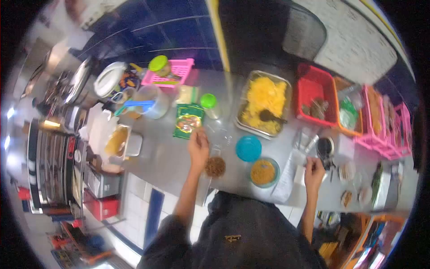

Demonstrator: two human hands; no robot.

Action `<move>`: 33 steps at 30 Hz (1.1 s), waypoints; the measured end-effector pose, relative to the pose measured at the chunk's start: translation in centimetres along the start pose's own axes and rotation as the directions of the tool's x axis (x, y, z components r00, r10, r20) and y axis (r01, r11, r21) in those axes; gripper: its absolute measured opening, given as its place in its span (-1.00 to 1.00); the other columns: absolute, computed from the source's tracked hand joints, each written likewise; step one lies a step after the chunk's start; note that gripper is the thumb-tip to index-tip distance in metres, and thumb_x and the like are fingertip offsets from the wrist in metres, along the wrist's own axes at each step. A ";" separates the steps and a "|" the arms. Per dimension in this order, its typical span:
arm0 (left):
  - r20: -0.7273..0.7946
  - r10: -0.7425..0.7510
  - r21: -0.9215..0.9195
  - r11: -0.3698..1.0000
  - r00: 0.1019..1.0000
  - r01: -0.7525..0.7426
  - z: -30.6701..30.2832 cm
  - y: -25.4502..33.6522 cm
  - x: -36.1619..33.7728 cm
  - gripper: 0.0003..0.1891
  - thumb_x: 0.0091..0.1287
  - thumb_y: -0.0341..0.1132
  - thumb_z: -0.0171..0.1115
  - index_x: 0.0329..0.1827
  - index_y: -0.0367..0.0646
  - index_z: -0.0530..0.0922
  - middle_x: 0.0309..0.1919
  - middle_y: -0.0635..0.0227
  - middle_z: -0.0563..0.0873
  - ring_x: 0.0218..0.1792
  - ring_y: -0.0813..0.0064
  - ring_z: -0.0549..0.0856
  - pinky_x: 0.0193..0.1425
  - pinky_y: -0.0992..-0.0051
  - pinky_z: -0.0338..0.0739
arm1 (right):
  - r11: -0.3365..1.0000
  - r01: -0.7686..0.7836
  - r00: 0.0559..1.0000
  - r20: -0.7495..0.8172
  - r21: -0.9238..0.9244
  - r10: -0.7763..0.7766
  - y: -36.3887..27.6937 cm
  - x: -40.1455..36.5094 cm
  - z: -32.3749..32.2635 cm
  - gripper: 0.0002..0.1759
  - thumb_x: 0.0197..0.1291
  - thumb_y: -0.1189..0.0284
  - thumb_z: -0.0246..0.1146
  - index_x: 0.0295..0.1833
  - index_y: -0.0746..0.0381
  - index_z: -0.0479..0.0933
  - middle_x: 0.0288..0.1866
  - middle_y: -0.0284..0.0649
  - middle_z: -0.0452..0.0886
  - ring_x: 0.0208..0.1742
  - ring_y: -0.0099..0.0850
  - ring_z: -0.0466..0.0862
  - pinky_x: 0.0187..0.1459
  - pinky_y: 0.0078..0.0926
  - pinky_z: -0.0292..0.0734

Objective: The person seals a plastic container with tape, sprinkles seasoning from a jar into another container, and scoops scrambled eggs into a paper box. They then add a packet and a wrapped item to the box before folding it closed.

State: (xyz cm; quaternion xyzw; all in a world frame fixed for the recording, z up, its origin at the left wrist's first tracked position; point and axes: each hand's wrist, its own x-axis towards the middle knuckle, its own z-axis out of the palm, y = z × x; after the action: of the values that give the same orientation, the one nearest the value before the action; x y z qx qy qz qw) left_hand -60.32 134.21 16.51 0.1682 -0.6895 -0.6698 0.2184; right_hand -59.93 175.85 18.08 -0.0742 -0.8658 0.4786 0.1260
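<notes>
My left hand (199,145) is closed, its fingertips overlapping the lower right corner of a green packet (188,120) with a food picture. Blur hides whether it grips the packet or something small. Just below that hand is a bowl of brown crumbly food (215,167). On the right, my right hand (315,169) is closed in a pinch; what it holds, if anything, is too small to make out. A black-topped cup (325,146) stands just beyond it. Between my hands are a blue lid (248,148) and a tub of tan powder (263,172).
A metal tray of yellow shredded food (267,101) with a dark scoop stands at the back. Beside it are a red bin (316,85) and pink baskets (386,150). A green-lidded jar (208,102) and a clear jug (153,102) stand at left.
</notes>
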 end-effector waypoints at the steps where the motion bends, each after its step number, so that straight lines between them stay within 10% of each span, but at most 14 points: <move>1: -0.069 0.185 0.271 0.949 0.980 -0.160 -1.2 0.0 3.3 -0.84 0.48 -0.33 0.15 -0.20 -0.27 0.56 -0.43 0.24 0.59 -0.34 0.41 0.62 -0.22 0.38 0.51 | 1.000 0.016 1.000 -0.022 -0.017 -0.016 -0.7 -0.1 0.0 -0.76 0.40 0.40 0.26 -0.31 0.32 0.55 -0.57 -0.32 0.56 -0.51 -0.64 0.48 -0.44 -0.58 0.38; 7: -0.018 0.506 0.706 0.617 0.862 -0.347 -6.0 0.1 24.2 -0.84 0.41 -0.39 0.08 -0.15 -0.27 0.60 -0.31 -0.11 0.66 -0.26 -0.01 0.69 -0.14 0.10 0.54 | 0.993 -0.094 0.994 -0.058 -0.076 0.089 -1.7 -2.6 -1.0 -0.78 0.42 0.44 0.22 -0.27 0.38 0.53 -0.53 -0.29 0.57 -0.48 -0.63 0.49 -0.42 -0.59 0.39; 12: 0.131 0.120 0.976 0.160 0.984 -0.150 -7.0 -7.7 40.2 -0.77 0.30 -0.32 0.15 -0.12 -0.23 0.69 -0.17 -0.08 0.75 -0.10 0.01 0.77 -0.03 0.03 0.66 | 0.965 -0.114 0.989 -0.122 -0.237 0.086 -0.5 -6.8 -2.7 -0.79 0.44 0.43 0.20 -0.23 0.36 0.54 -0.52 -0.27 0.59 -0.47 -0.59 0.53 -0.37 -0.57 0.44; 15: 0.342 -0.107 0.933 -0.079 0.933 -0.351 -7.2 -6.6 41.9 -0.74 0.19 -0.27 0.25 -0.15 -0.21 0.73 -0.12 -0.05 0.78 -0.02 0.05 0.78 0.04 0.05 0.69 | 0.935 -0.248 0.964 -0.158 -0.252 0.213 -1.0 -8.9 -3.7 -0.80 0.43 0.43 0.20 -0.21 0.36 0.55 -0.50 -0.26 0.61 -0.47 -0.57 0.55 -0.38 -0.54 0.46; 25: 0.410 -0.398 0.803 -0.271 0.821 -0.532 -7.6 -8.5 45.2 -0.57 0.02 -0.21 0.35 -0.03 -0.18 0.76 -0.03 0.02 0.78 0.07 0.12 0.76 0.13 0.14 0.67 | 0.884 -0.223 0.965 -0.221 -0.411 0.141 -2.7 -11.0 -3.5 -0.74 0.41 0.39 0.21 -0.24 0.40 0.57 -0.52 -0.15 0.65 -0.53 -0.44 0.59 -0.37 -0.41 0.54; 33: 0.437 -0.502 0.819 -0.120 0.746 -0.561 -8.6 -10.5 46.8 -0.61 -0.06 -0.27 0.30 -0.13 -0.16 0.79 -0.01 0.02 0.78 0.07 0.14 0.77 0.10 0.19 0.67 | 0.863 -0.347 0.935 -0.205 -0.367 0.288 -1.2 -10.7 -4.3 -0.74 0.42 0.40 0.19 -0.25 0.40 0.56 -0.53 -0.14 0.65 -0.50 -0.42 0.63 -0.38 -0.42 0.52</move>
State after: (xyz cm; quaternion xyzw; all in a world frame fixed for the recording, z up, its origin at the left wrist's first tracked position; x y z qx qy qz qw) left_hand -96.13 101.91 9.68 0.0015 -0.9691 0.0865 -0.2310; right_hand -48.50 176.03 19.66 -0.2740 -0.9092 0.3004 0.0894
